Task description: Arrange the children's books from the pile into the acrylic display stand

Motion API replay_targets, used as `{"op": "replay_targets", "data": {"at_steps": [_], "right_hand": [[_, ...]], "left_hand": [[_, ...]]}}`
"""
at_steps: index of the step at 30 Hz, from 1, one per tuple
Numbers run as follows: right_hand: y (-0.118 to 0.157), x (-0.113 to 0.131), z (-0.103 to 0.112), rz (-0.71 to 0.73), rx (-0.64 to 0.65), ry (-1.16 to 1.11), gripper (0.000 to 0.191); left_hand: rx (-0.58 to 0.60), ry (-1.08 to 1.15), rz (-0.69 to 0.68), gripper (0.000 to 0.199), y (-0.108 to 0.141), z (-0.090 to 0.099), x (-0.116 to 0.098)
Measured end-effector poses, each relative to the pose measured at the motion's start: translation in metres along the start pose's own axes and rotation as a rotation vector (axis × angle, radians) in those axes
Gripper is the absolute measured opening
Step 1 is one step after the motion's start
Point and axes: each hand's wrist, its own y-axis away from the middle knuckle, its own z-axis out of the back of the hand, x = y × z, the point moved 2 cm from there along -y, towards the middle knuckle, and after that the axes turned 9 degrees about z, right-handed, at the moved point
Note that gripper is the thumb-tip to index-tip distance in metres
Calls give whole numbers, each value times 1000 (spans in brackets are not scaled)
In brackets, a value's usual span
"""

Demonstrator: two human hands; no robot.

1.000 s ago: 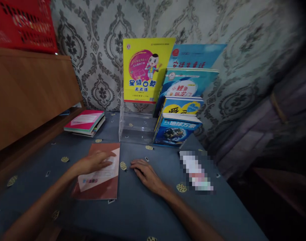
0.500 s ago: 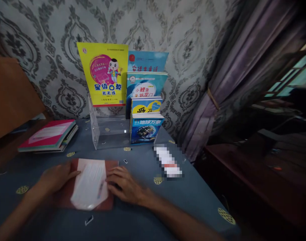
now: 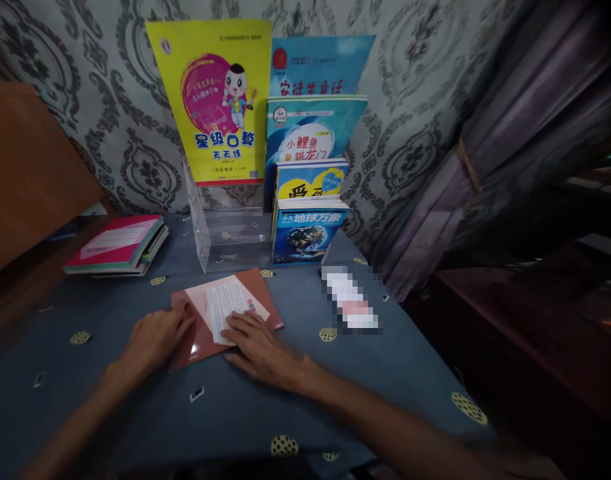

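A brown-covered book (image 3: 258, 287), thin and glossy, lies at a slant on the table in front of the rack. A pale panel with lines of print (image 3: 230, 300) covers its middle. My left hand (image 3: 158, 337) is closed on the book's left edge, fingers bent over it. Across the lower right of the printed panel rests my right hand (image 3: 265, 350), its fingers stretched out and flat. Part of the print and the book's lower edge is hidden under that hand.
Behind stands a clear acrylic rack (image 3: 200, 230) holding a yellow workbook (image 3: 215, 100) and several blue books (image 3: 310, 233). A stack of books (image 3: 118, 243) lies at left. A blurred-out white item (image 3: 350, 300) is at right, near the table's (image 3: 375, 387) edge and a curtain (image 3: 430, 220).
The book has turned counter-clockwise and its lower right side has risen toward the rack. My right hand has moved from its right edge onto the printed panel. The camera view has tilted down.
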Motion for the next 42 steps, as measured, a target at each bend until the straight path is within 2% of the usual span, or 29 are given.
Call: {"op": "replay_targets", "data": {"at_steps": [5, 9, 11, 15, 18, 20, 24, 31, 34, 39, 42], "right_hand": [[-5, 7, 4, 2, 15, 59, 25], [-16, 5, 10, -44, 43, 77, 19], [-26, 0, 12, -76, 37, 70, 20], [-54, -11, 7, -73, 35, 76, 30], [-70, -21, -5, -120, 69, 92, 41], [-72, -28, -12, -167, 80, 101, 45], [-57, -41, -11, -266, 79, 152, 57], [-11, -62, 17, -521, 51, 222, 63], [-4, -65, 20, -547, 57, 230, 62], [-4, -67, 16, -528, 57, 246, 64], [-3, -69, 13, -522, 52, 263, 65]], "left_hand": [[-86, 36, -50, 43, -2, -8, 0], [-141, -36, -68, 41, 2, -4, -7], [-209, -76, -68, 41, 2, -1, -12], [-359, 36, -166, 39, -16, -2, -23], [-362, 182, -299, 44, -36, -16, -29], [-364, 192, -328, 44, -45, -26, -29], [-412, 160, -342, 46, -51, -38, -28], [-378, 174, -334, 45, -49, -33, -30], [-369, 151, -323, 45, -48, -30, -37], [-277, 147, -426, 58, -47, -28, -48], [-312, 125, -343, 52, -44, -22, -43]]}}
